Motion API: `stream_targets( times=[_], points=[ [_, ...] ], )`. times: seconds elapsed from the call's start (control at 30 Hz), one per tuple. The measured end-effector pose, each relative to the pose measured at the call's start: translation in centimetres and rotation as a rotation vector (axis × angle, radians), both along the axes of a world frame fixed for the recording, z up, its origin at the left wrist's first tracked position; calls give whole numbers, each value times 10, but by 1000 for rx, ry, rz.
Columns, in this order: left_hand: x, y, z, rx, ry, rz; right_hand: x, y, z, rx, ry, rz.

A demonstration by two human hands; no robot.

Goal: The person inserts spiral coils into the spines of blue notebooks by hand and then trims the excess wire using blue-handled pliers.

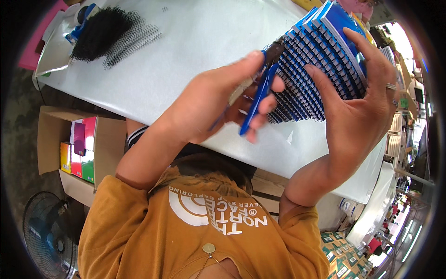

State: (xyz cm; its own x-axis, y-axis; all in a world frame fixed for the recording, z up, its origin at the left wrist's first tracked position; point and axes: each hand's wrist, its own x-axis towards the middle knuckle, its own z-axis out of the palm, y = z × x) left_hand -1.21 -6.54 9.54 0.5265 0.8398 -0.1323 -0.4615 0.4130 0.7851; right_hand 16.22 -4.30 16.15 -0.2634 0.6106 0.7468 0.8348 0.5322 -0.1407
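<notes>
My left hand (209, 100) is closed around a pair of blue-handled pliers (261, 97). Their dark jaws meet the near left end of the wire bindings on a stack of blue spiral notebooks (320, 65). The notebooks stand fanned side by side on the table, black coils facing me. My right hand (357, 102) grips the stack from the right, with its thumb over the coils and its fingers reaching along a blue cover. The exact wire between the jaws is too small to make out.
A heap of loose black wire coils (107, 35) lies at the far left of the pale table (186, 56). Below the left edge, an open cardboard box (109, 149) holds several coloured notebooks. A fan (49, 235) stands at lower left; stacked cartons (346, 258) are at lower right.
</notes>
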Motion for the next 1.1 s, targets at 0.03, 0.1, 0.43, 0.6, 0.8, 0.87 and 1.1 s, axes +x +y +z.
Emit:
stream_targets(
  times=[0.03,0.1,0.43,0.6,0.8,0.87,1.1],
  points=[
    [3,-3,3,257,473,140,-4,-2,-3,-33,78,-25],
    [12,-5,-6,691,1144,444,-4,-2,-3,-42,63,-55],
    [3,-4,-4,189,409,90,13,4,3,113,-347,-74],
    [6,-4,-10,486,809,283,15,4,5,168,-492,-148],
    [1,-6,-16,-32,39,57,16,3,0,131,-475,-168],
    [6,-11,-12,409,732,292,16,2,-1,119,-476,-198],
    [6,-5,-18,-61,-177,-10,15,1,3,151,-555,-259]
  ],
)
